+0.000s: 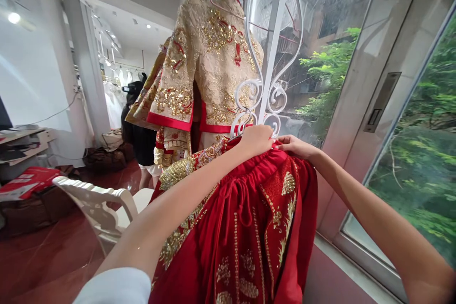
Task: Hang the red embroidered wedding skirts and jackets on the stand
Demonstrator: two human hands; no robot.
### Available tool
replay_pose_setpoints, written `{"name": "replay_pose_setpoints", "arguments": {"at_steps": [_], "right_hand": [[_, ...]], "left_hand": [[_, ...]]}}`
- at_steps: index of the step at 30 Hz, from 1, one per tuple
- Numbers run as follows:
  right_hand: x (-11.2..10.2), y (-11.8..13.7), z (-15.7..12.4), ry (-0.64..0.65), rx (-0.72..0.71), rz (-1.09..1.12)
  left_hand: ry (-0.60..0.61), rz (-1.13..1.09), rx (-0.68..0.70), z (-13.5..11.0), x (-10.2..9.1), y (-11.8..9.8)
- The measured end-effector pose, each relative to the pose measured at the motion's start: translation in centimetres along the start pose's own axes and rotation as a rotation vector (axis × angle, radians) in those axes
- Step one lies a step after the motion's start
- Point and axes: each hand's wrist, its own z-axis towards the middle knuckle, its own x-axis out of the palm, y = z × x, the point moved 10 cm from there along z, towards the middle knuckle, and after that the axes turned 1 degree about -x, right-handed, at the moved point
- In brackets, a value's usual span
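Note:
A red skirt (228,228) with gold embroidery, a gathered waist and a tied drawstring hangs in front of me. My left hand (257,139) is closed on its waistband near the top. Just to the right, my right hand (296,146) grips the same waistband, its fingertips close to the left hand. A metal hanger hook (245,113) shows above the waistband, by the scrolls of a white metal rack (271,52). The hanger's lower part is hidden by the skirt and my left hand. Behind hangs a beige jacket (221,66) with gold sequins and red trim.
A window (377,99) with a metal frame stands close on the right. At the left are a white chair (103,204), brown bags (39,211) and a red-and-white package (28,183). A person in black (137,128) stands behind the jacket.

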Motion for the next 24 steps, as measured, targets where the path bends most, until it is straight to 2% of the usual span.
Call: {"name": "replay_pose_setpoints", "arguments": {"at_steps": [4, 9, 14, 16, 18, 21, 24], "right_hand": [[-0.7, -1.7, -0.4, -0.014, 0.146, 0.013], [-1.9, -4.0, -2.3, -0.075, 0.347, -0.080], [-0.4, -5.4, -3.4, 0.118, 0.487, -0.125], [0.0, -5.6, -3.1, 0.199, 0.502, -0.237], [-0.2, -5.5, -2.4, 0.214, 0.466, -0.424], [-1.3, -4.9, -1.5, 0.124, 0.415, -0.654], [-3.0, -3.0, -1.9, -0.070, 0.385, -0.816]], "left_hand": [[-0.112, -0.128, -0.057, -0.3, 0.1, 0.7], [-0.134, -0.205, -0.043, -0.7, -0.3, 0.9], [-0.143, -0.222, -0.010, -1.0, -0.7, 0.6], [-0.150, -0.225, -0.001, -1.2, -0.7, 0.6], [-0.147, -0.225, 0.007, -1.3, -0.6, 0.6], [-0.132, -0.220, 0.012, -1.4, -0.4, 0.7], [-0.106, -0.216, 0.036, -1.5, -0.5, 0.8]]}}
